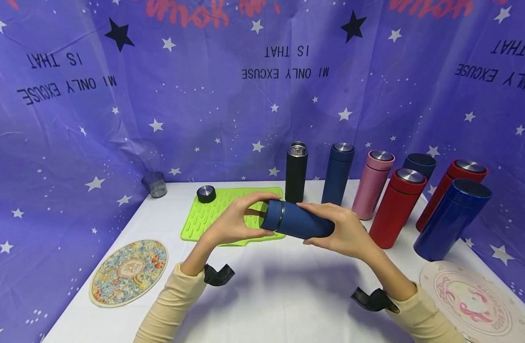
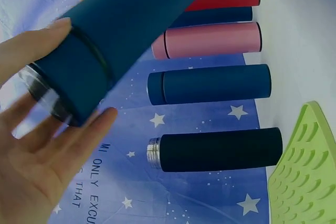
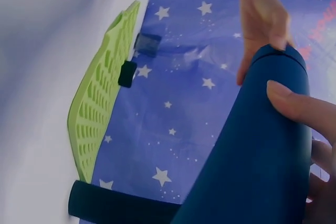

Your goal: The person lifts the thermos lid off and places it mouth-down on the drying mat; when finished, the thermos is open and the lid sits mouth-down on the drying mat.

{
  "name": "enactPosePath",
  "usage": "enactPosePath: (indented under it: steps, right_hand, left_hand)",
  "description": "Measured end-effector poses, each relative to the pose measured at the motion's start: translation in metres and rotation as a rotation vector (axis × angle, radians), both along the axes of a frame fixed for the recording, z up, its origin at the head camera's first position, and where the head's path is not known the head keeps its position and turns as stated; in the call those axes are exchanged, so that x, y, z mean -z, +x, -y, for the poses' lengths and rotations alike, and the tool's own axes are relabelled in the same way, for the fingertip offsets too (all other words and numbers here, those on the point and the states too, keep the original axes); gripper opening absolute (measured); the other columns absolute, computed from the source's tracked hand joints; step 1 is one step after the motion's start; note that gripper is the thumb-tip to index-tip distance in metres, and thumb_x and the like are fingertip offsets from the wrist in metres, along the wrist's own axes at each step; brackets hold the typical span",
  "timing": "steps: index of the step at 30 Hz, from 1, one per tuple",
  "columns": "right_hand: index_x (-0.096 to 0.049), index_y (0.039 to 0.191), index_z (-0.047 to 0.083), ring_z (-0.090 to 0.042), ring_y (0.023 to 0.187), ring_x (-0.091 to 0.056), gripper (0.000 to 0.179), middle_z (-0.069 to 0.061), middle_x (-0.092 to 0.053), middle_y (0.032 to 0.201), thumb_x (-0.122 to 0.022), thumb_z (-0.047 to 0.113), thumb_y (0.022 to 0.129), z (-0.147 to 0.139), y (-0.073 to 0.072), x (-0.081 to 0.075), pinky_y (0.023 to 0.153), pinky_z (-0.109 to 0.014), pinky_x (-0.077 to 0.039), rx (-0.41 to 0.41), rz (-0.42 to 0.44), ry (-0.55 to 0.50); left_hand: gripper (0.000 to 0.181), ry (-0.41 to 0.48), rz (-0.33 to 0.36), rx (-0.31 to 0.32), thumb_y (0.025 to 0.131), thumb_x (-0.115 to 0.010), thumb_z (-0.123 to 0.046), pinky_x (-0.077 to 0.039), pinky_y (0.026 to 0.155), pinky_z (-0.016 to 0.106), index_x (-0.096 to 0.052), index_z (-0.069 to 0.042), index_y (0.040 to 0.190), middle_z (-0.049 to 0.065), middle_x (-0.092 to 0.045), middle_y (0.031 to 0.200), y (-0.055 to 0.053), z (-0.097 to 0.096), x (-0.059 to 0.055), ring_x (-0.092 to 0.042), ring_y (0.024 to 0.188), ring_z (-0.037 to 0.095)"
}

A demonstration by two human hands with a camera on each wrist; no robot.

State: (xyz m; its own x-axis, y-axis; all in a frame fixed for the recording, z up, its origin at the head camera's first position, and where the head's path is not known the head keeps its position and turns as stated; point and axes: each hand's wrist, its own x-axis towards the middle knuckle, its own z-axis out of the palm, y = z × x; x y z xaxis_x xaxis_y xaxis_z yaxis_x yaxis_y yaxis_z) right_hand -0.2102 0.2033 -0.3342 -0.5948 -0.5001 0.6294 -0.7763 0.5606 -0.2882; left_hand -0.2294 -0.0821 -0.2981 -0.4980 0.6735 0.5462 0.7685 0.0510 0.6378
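A blue thermos (image 1: 302, 222) is held tilted above the table, its capped end toward the left. My right hand (image 1: 341, 232) grips its body near the base. At the other end my left hand (image 1: 233, 221) holds the lid (image 2: 79, 77), thumb on one side and fingers on the other. A thin ring parts lid from body, and the lid's steel top (image 2: 47, 95) faces the left palm. Behind the held thermos stands a black thermos (image 1: 294, 176) with its steel neck bare. A black lid (image 1: 206, 194) sits on the green mat (image 1: 193, 224).
To the right stand several capped thermoses, among them a pink one (image 1: 372, 188), a red one (image 1: 395, 212) and a glossy blue one (image 1: 450, 224). A glass (image 1: 155, 185) is at the back left. Round mats lie at the left (image 1: 129, 274) and right (image 1: 472, 300).
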Motion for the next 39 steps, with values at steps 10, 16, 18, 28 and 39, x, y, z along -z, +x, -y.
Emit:
enactPosePath:
  steps: [10, 16, 18, 28, 39]
  right_hand:
    - [-0.058, 0.136, 0.026, -0.016, 0.103, -0.061, 0.080, 0.003, -0.065, 0.120, -0.091, 0.032, 0.064, -0.001, 0.001, 0.000, 0.078, -0.040, -0.056, -0.018, 0.071, -0.039]
    - [-0.059, 0.135, 0.024, -0.021, 0.107, -0.061, 0.081, -0.001, -0.065, 0.121, -0.092, 0.030, 0.061, 0.004, 0.003, 0.000, 0.078, -0.044, -0.057, 0.050, -0.091, 0.037]
    - [-0.059, 0.135, 0.023, -0.023, 0.108, -0.061, 0.081, -0.003, -0.065, 0.122, -0.092, 0.030, 0.061, 0.005, 0.003, 0.000, 0.077, -0.045, -0.057, 0.073, -0.143, 0.065]
    - [-0.058, 0.136, 0.025, -0.017, 0.099, -0.063, 0.080, 0.000, -0.067, 0.117, -0.091, 0.035, 0.063, -0.005, -0.005, 0.002, 0.077, -0.040, -0.056, 0.018, 0.071, 0.015]
    - [-0.056, 0.137, 0.022, -0.019, 0.100, -0.063, 0.080, -0.002, -0.066, 0.120, -0.090, 0.036, 0.066, -0.007, -0.005, 0.000, 0.079, -0.040, -0.056, 0.000, 0.179, 0.019]
  left_hand:
    - [0.063, 0.044, 0.013, 0.016, 0.070, -0.081, 0.007, -0.057, 0.080, 0.041, -0.054, 0.006, 0.127, 0.020, -0.055, 0.129, 0.000, 0.001, 0.001, -0.054, 0.115, 0.032]
    - [0.061, 0.010, 0.158, -0.116, 0.075, -0.081, -0.001, -0.058, 0.076, 0.043, -0.055, 0.002, 0.130, 0.018, -0.060, 0.122, 0.003, 0.000, -0.001, -0.062, 0.103, 0.035]
    - [0.060, -0.005, 0.178, -0.139, 0.076, -0.080, -0.002, -0.058, 0.078, 0.044, -0.055, 0.001, 0.130, 0.018, -0.060, 0.122, 0.002, 0.000, -0.001, -0.062, 0.103, 0.035]
    - [0.068, -0.005, 0.059, 0.026, 0.072, -0.079, 0.009, -0.052, 0.090, 0.049, -0.050, 0.005, 0.134, 0.021, -0.049, 0.136, -0.010, 0.002, 0.007, -0.052, 0.120, 0.032]
    - [0.064, -0.001, 0.030, 0.075, 0.074, -0.078, 0.011, -0.054, 0.088, 0.045, -0.052, 0.004, 0.132, 0.018, -0.050, 0.136, -0.015, 0.003, 0.011, -0.050, 0.123, 0.030]
